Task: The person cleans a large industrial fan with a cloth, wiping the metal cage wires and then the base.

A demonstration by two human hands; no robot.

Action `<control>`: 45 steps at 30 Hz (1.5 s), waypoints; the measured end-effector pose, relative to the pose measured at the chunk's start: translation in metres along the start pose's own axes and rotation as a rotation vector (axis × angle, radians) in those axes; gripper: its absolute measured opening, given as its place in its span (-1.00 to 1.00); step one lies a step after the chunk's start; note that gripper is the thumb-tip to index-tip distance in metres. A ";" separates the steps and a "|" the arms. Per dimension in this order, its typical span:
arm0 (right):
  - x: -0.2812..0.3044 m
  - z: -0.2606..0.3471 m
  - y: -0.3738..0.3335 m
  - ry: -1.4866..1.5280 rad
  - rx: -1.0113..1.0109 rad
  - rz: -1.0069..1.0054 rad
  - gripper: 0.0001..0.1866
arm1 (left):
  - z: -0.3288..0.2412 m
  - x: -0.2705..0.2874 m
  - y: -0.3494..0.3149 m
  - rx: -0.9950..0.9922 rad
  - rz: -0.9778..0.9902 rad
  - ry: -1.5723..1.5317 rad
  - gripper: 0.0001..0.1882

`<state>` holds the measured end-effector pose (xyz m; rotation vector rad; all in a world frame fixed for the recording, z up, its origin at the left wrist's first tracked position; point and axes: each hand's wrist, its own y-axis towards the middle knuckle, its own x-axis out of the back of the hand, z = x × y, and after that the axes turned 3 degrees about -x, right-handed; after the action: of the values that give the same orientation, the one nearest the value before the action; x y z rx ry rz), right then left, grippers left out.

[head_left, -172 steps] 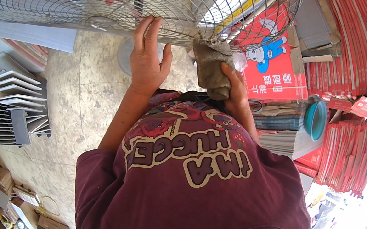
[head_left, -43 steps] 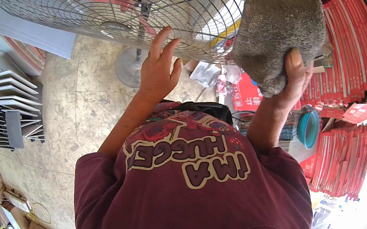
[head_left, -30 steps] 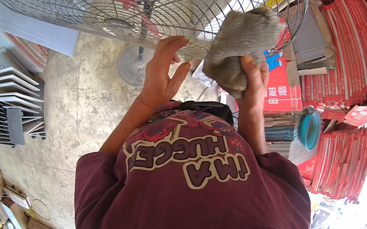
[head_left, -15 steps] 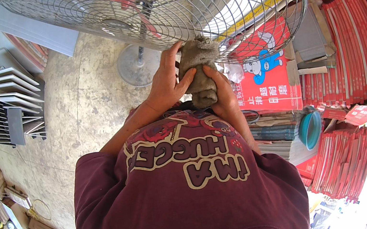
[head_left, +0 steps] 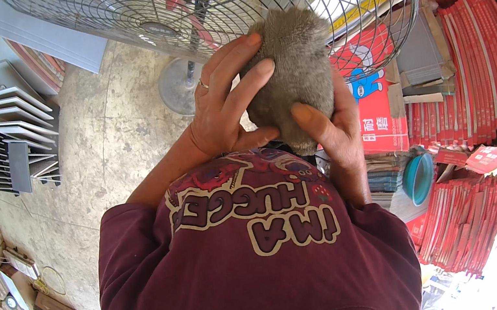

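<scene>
A fuzzy grey-brown cloth is held up in front of my chest, bunched into a thick folded pad. My left hand has it by the left side, fingertips pressing on its face and thumb at the lower edge. On the right side my right hand grips it, thumb laid across the front and the other fingers hidden behind. Just beyond the cloth is a large fan's wire cage with red blades. From this view I cannot tell whether the cloth touches the cage.
The fan's round base stands on the worn concrete floor. A rack of tile panels is at the left. To the right are red cartons, with more stacked cartons nearer and a teal basin.
The cloth has gone from a narrow bunch to a wider pad, raised higher and closer to me. My left fingers now spread over its face, and my right hand has shifted right.
</scene>
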<state>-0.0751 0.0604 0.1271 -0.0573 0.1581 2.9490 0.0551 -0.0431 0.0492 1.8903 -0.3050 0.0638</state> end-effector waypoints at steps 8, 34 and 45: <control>-0.003 -0.002 0.018 -0.044 0.126 -0.024 -0.48 | 0.008 -0.004 0.020 -0.037 -0.039 0.022 -0.25; 0.015 -0.093 -0.002 0.126 -0.568 -0.049 -0.43 | -0.002 -0.006 -0.049 0.710 0.673 -0.176 0.03; -0.009 -0.082 0.006 -0.092 -0.386 0.109 -0.24 | 0.004 -0.003 -0.069 1.035 0.045 -0.629 -0.19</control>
<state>-0.0650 0.0439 0.0465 0.0350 -0.4347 3.0368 0.0683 -0.0250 -0.0167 2.9038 -0.8599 -0.4316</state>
